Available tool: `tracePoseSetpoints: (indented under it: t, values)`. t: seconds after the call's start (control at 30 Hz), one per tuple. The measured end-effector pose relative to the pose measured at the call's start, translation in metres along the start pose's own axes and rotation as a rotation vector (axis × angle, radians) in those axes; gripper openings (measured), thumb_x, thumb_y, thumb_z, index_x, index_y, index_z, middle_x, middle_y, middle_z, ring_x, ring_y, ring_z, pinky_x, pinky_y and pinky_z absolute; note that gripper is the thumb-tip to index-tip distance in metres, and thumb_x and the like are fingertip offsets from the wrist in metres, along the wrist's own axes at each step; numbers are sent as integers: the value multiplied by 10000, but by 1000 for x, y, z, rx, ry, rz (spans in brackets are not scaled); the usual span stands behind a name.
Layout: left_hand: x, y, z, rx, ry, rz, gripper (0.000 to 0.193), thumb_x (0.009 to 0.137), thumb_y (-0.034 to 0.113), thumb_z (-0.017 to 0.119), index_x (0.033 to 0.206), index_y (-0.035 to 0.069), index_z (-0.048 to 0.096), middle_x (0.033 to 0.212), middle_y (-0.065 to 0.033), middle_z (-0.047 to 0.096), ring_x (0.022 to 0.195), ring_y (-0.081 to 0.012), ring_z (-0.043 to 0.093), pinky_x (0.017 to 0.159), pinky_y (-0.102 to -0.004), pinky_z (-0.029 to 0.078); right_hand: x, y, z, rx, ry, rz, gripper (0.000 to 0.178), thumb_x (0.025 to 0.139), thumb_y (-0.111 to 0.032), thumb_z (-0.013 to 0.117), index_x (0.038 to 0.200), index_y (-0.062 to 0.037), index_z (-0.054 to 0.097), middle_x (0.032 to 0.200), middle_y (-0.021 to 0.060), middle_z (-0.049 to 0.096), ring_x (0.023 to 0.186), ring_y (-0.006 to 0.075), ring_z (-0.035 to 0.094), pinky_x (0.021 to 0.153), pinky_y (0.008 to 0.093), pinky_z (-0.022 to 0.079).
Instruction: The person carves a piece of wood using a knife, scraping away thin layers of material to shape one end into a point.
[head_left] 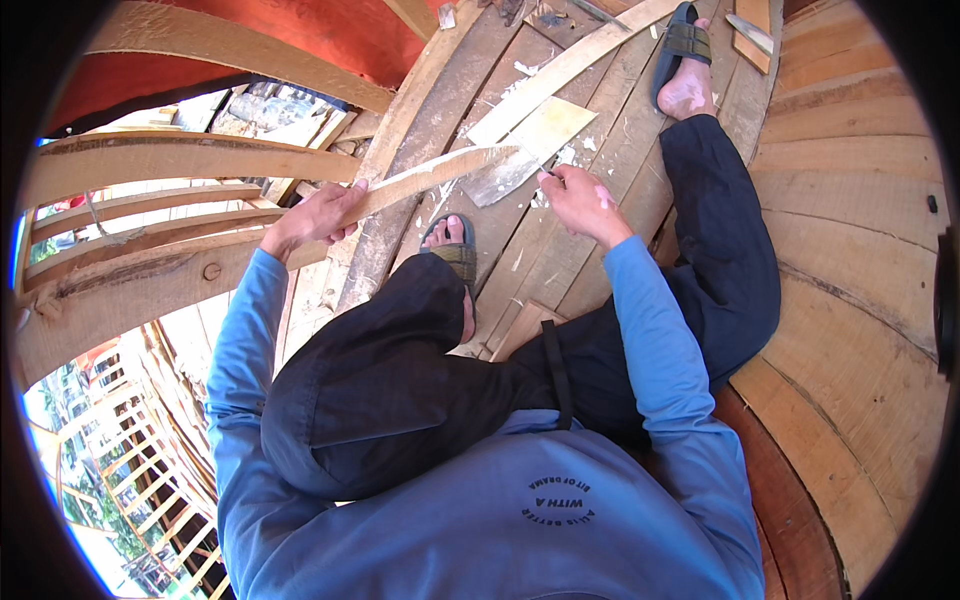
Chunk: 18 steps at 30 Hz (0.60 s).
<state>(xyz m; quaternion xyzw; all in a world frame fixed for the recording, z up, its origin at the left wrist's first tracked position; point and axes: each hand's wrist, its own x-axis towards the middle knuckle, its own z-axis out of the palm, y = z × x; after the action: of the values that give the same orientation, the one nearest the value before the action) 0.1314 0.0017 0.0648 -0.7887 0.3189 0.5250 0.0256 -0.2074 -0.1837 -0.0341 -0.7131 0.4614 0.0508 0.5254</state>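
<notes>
My left hand (325, 213) is closed round the near end of a narrow wooden strip (425, 178). The strip slants up to the right, and its far end overlaps a short flat board (550, 130). Greyish-white smears cover the lower left part of that board. Just right of the board, my right hand (583, 205) is closed in a pinch. Something small and dark sticks out at its fingertips, too little of it showing to name.
Wooden planks (600, 220) with white flakes lie under my sandalled feet. A long pale batten (575, 75) extends beyond the board. Curved wooden ribs (190, 165) stand on the left, and a curved plank wall (850, 230) rises on the right. A reddish sheet (290, 40) hangs at the far left.
</notes>
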Motion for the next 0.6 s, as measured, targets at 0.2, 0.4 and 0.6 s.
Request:
tracePoseSetpoints:
  t: [0.2, 0.4, 0.6]
  values:
    - [-9, 16, 60, 3, 124, 120, 678, 1071, 604, 376, 1128, -21, 635, 918, -104, 622, 863, -204, 583, 793, -362, 484, 6, 5, 3, 22, 95, -17, 481, 1041, -384, 532, 1226, 47, 637, 1083, 287, 711, 1063, 446, 680, 958, 487, 515]
    - [17, -7, 117, -207, 29, 263, 477, 1064, 443, 558, 1277, 17, 531, 923, -50, 601, 858, -133, 557, 747, -333, 484, -10, 12, 35, -35, 18, -36, 441, 1044, -312, 557, 1262, 71, 571, 1082, 307, 692, 1061, 454, 672, 932, 508, 503]
    - [15, 24, 125, -725, -218, 265, 253, 1102, 289, 518, 1222, 66, 521, 832, -15, 547, 577, -106, 533, 547, -269, 459, -34, 22, 77, 228, 38, 40, 441, 1057, -414, 520, 1005, 9, 634, 809, 237, 656, 804, 438, 647, 759, 508, 481]
